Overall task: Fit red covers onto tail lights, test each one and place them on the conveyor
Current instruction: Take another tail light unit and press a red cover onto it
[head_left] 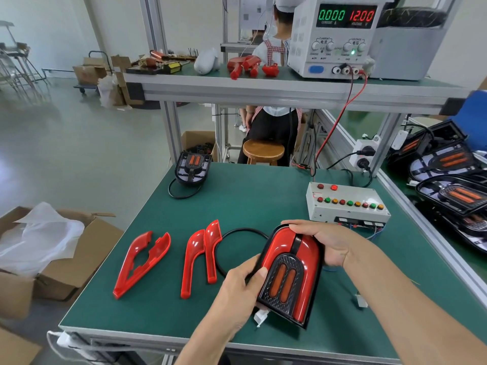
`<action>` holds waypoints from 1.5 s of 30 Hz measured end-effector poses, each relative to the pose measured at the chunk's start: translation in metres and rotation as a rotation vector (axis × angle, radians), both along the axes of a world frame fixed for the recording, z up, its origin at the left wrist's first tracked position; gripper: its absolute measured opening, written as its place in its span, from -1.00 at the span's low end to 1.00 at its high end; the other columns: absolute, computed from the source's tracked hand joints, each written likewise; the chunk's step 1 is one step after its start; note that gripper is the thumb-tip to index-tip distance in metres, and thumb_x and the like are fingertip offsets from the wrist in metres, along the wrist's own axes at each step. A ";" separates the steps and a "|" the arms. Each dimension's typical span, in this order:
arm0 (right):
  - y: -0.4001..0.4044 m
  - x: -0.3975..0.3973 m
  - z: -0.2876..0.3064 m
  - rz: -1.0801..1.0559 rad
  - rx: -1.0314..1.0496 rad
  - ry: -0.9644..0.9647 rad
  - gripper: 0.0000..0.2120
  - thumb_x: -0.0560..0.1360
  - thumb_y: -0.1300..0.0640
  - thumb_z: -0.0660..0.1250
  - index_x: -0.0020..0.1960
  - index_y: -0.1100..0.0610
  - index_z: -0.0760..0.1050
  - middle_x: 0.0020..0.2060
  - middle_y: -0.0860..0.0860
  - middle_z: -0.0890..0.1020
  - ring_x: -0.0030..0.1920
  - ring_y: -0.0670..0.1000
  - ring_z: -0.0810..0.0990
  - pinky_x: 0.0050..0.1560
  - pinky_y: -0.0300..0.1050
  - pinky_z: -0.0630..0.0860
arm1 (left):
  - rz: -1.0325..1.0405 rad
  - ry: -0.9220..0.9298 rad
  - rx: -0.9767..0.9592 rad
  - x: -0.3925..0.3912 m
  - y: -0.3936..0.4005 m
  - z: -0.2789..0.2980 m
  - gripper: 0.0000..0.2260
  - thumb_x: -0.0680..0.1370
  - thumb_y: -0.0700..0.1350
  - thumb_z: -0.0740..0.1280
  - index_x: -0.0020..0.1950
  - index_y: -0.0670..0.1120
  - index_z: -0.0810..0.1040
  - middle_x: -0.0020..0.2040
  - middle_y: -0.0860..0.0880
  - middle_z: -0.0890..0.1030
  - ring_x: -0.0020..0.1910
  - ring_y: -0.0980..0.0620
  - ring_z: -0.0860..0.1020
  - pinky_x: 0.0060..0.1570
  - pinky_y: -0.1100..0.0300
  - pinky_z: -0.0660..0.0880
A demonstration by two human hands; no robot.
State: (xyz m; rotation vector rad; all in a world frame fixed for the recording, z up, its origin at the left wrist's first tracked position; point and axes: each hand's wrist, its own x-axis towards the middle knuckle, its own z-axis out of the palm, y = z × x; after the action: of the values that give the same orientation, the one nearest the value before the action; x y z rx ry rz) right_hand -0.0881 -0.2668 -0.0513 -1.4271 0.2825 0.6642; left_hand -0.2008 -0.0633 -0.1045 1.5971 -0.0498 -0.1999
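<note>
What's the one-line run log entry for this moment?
tail light: red covers fitted, held above table | left hand: grips lower edge | right hand: grips top | spare red covers: on mat | power supply: on

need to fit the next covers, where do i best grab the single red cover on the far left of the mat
Probably from above, pinching the red cover across its upper end, where the two arms lie apart and their raised outer edges give fingers purchase. The pointed near tip looks too narrow. It lies flat and free on the green mat.
</note>
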 end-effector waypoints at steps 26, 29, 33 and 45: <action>-0.003 -0.011 -0.004 -0.157 -0.053 -0.163 -0.81 0.57 0.14 0.41 0.16 0.13 0.66 -0.05 0.19 0.75 -0.16 0.13 0.74 -0.26 -0.06 0.65 | 0.268 0.111 -0.214 -0.008 0.003 -0.014 -0.74 0.53 0.06 0.45 0.13 -0.06 0.69 -0.01 -0.10 0.75 -0.02 -0.10 0.72 -0.01 0.13 0.64; -0.004 -0.012 -0.001 -0.151 -0.055 -0.167 -0.83 0.58 0.13 0.40 0.15 0.14 0.64 -0.09 0.19 0.75 -0.22 0.11 0.74 -0.27 -0.07 0.65 | 0.271 0.171 -0.262 -0.010 0.005 -0.012 -0.61 0.53 0.09 0.45 0.11 -0.23 0.63 -0.07 -0.23 0.73 -0.07 -0.19 0.73 -0.06 0.07 0.66; -0.004 -0.014 0.001 -0.123 -0.073 -0.211 -0.80 0.58 0.12 0.39 0.18 0.14 0.64 -0.05 0.18 0.75 -0.10 0.14 0.73 -0.16 -0.03 0.65 | 0.193 0.184 -0.294 -0.014 0.004 -0.010 -0.68 0.65 -0.04 0.34 0.14 -0.32 0.60 -0.04 -0.24 0.74 -0.02 -0.18 0.73 -0.06 0.13 0.66; -0.004 -0.023 0.007 -0.061 0.022 -0.265 -0.65 0.42 0.25 0.50 0.19 0.08 0.63 -0.01 0.18 0.74 -0.09 0.16 0.75 -0.19 0.00 0.68 | 0.134 0.137 -0.342 -0.018 0.008 -0.008 -0.75 0.69 -0.14 0.27 0.17 -0.28 0.64 0.06 -0.23 0.73 0.09 -0.16 0.71 0.03 0.15 0.65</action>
State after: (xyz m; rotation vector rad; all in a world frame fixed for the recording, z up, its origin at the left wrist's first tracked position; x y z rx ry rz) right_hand -0.1108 -0.2704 -0.0441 -1.4616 0.1093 0.4213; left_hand -0.2190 -0.0548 -0.1126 1.2379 0.1233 -0.1857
